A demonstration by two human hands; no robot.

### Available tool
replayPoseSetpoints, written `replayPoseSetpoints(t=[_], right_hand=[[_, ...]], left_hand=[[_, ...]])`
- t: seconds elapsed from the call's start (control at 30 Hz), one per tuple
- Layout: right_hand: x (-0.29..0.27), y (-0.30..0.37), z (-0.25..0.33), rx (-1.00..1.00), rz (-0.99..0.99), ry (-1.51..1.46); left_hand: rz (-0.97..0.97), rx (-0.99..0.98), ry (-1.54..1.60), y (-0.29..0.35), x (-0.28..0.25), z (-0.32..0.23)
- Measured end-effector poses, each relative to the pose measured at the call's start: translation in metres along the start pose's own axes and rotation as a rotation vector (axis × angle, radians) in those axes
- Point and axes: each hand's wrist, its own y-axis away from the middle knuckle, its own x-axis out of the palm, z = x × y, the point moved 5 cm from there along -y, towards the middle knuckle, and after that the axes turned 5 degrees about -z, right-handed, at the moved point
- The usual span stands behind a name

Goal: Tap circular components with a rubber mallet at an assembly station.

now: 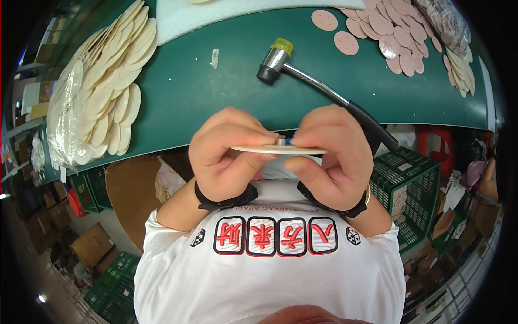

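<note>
Between both hands, a thin cream-coloured oval disc [280, 150] is held nearly edge-on in front of my chest. My left hand [229, 154] pinches its left side between thumb and fingers. My right hand [334, 154] closes on its right side, fingertips on top and thumb beneath. At the disc's top middle, a small silvery and blue piece [285, 141] shows between my fingertips; its kind is not clear. Beyond my hands, a two-faced mallet [276, 60] lies on the green table [189, 102], with a yellow face, a black face and a black grip.
A large pile of cream oval discs [108, 97], partly in clear plastic, covers the table's left. Pink discs [396, 32] heap at the far right, near plastic wrap [445, 21]. White foam sheet [226, 17] lies at the back. A green crate [407, 178] stands below the table's right.
</note>
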Motion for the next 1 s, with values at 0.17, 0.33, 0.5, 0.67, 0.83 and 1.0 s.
replayPoseSetpoints(t=[0.17, 0.33, 0.5, 0.67, 0.83, 1.0], right_hand=[[0.005, -0.001, 0.002, -0.033, 0.065, 0.026], [0.005, 0.009, -0.011, 0.068, -0.006, -0.031], [0.004, 0.005, -0.021, 0.28, -0.029, -0.197], [0.001, 0.0, -0.014, 0.339, 0.051, -0.247], [0.003, 0.003, -0.012, 0.286, 0.164, -0.118], [0.009, 0.009, -0.025, 0.369, 0.066, -0.161]], left_hand=[[0.054, 0.023, -0.078, -0.001, 0.0, 0.0], [0.117, 0.017, -0.259, -0.009, -0.002, -0.008], [0.066, -0.153, -0.228, -0.01, 0.0, -0.007], [0.13, -0.191, -0.273, -0.01, -0.002, -0.013], [0.146, -0.057, -0.35, -0.014, 0.004, -0.019], [0.147, 0.039, -0.524, -0.019, 0.009, -0.025]])
